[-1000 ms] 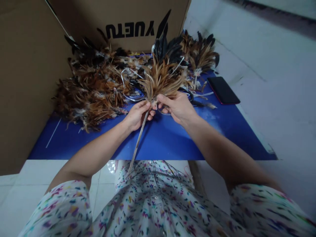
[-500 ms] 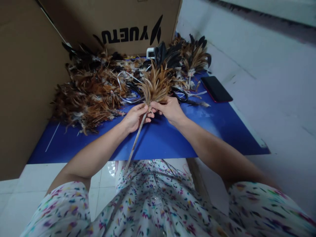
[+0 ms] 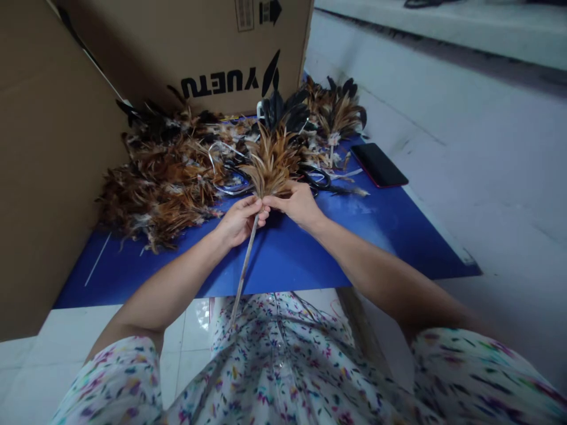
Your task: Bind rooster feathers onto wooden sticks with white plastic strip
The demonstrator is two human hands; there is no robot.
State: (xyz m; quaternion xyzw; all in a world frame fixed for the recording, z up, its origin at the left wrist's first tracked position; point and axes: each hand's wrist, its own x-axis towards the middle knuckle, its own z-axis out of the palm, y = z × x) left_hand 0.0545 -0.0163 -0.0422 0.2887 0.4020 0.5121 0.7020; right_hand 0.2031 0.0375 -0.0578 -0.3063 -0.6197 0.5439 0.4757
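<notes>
A feather duster (image 3: 275,154) with brown and black feathers is held between both hands above the blue table. Its thin stick (image 3: 244,264) slants down toward my lap. My left hand (image 3: 243,219) is closed around the stick just under the feathers. With thumb and fingers pinched at the feather base, my right hand (image 3: 297,205) grips from the other side, and the two thumbs nearly meet. Whatever fine material lies between the fingertips is too small to make out.
Piles of brown feathers (image 3: 155,195) cover the table's left side. Behind the duster lie black-handled scissors (image 3: 319,180) and white ribbon (image 3: 211,156). A phone (image 3: 380,165) rests at the right edge. Cardboard boxes (image 3: 155,53) stand at the back and left, a wall (image 3: 465,147) at right.
The view has shifted slightly. My right hand's fingers have drawn in closer to the left thumb at the feather base; the duster stays held in both hands.
</notes>
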